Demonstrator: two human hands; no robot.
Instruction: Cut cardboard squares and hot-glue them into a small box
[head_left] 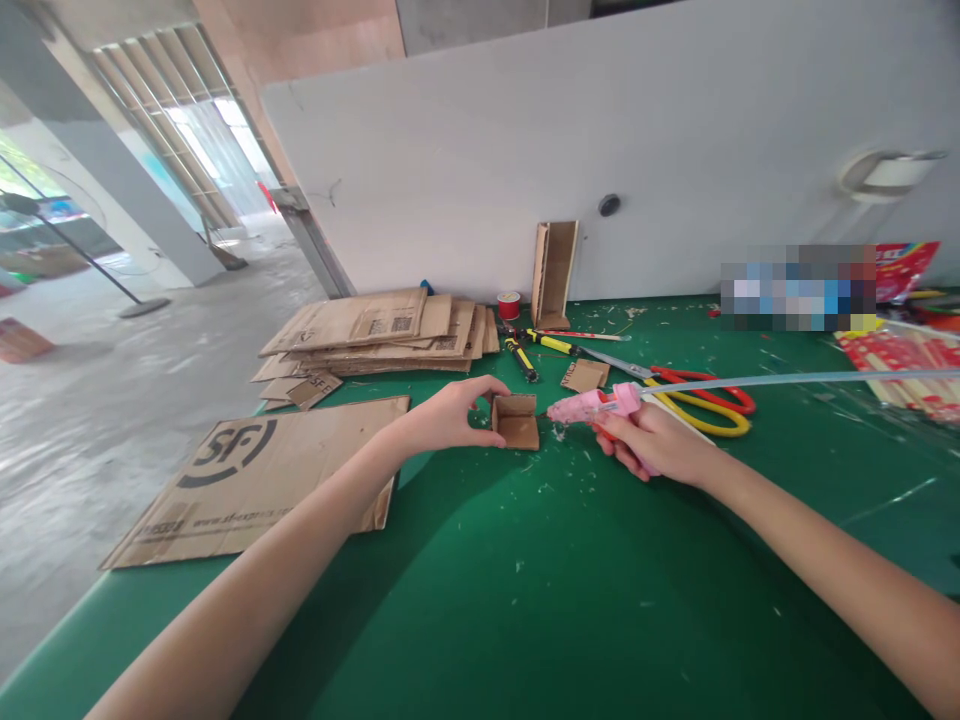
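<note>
A small open cardboard box piece sits on the green table. My left hand pinches its left wall between thumb and fingers. My right hand is closed round a pink glue gun, whose nozzle points left at the right side of the small box. A long clear glue stick juts out of the back of the gun toward the right.
A flat printed cardboard sheet lies at the table's left edge, with a stack of flattened cartons behind it. Yellow and red scissors, a yellow-black tool, a red spool, a cardboard scrap and an upright cardboard piece stand near the white wall.
</note>
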